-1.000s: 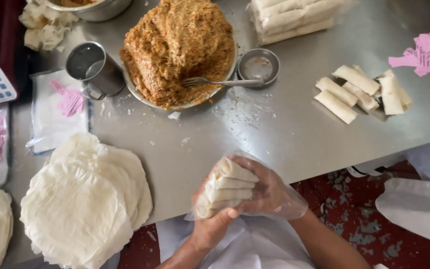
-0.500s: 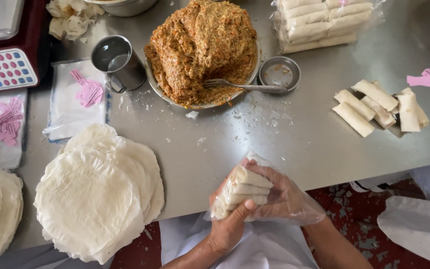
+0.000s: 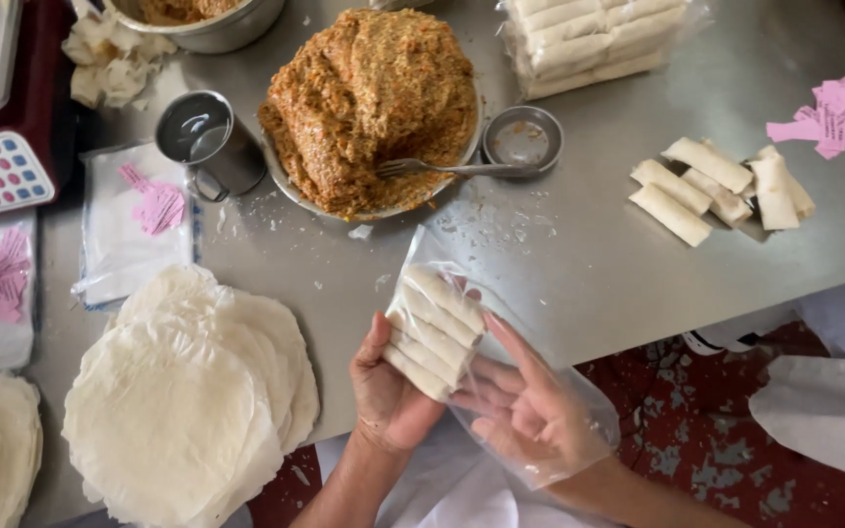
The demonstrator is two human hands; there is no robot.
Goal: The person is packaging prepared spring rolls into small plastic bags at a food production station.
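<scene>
My left hand (image 3: 388, 391) cups rolls (image 3: 434, 330) from outside; right hand (image 3: 530, 416), inside bag (image 3: 540, 391), fingers spread, steadies stack at table's (image 3: 589, 264) near edge. Wrappers (image 3: 188, 391) near-left, loose rolls (image 3: 716, 186) right edge.

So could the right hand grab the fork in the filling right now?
Probably not: the right hand is inside the clear plastic bag beside the rolls, and the fork lies across the table.

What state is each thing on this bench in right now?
Left hand: holding stacked rolls from outside the bag.
Right hand: inside the clear bag.
Filling plate: heaped, fork resting on it.
Metal cup: upright.
Loose rolls: unbagged on the table.
Wrappers: stacked flat.
</scene>
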